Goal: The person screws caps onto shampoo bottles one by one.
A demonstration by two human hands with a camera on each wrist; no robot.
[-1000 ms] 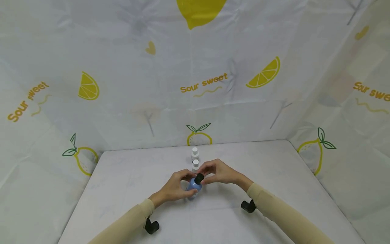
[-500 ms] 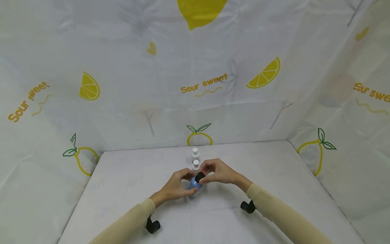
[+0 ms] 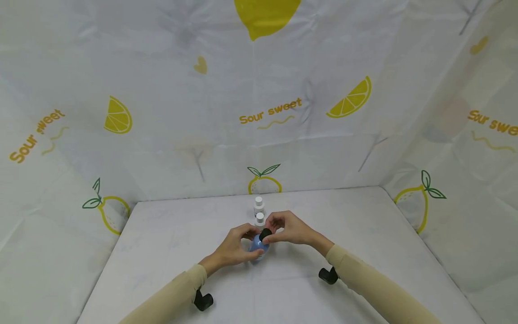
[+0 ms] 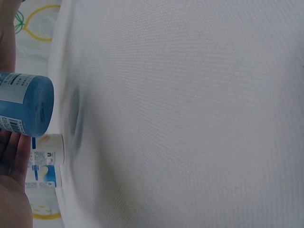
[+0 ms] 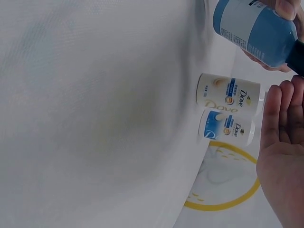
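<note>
A blue bottle (image 3: 257, 246) with a black cap (image 3: 265, 234) is held tilted above the table, cap leaning right in the head view. My left hand (image 3: 235, 246) grips its body, thumb in front and fingers on the far side. My right hand (image 3: 292, 228) pinches the black cap between thumb and fingers. In the left wrist view, the underside of the blue bottle (image 4: 43, 107) shows apart from the cloth, and the cap is out of frame. The right wrist view shows the fingers of my right hand (image 5: 283, 156) beside the cap (image 5: 296, 58); its thumb is hidden there.
Two white Dove bottles stand upright behind the hands, a nearer one (image 5: 228, 92) and a farther one with a blue label patch (image 5: 228, 127). A white cloth covers the table (image 3: 182, 225). Lemon-printed curtains (image 3: 259, 148) rise at the back and sides.
The blue bottle has shifted very slightly to the right. The right hand's fingers have moved a little around the black cap. Otherwise the scene is the same.
</note>
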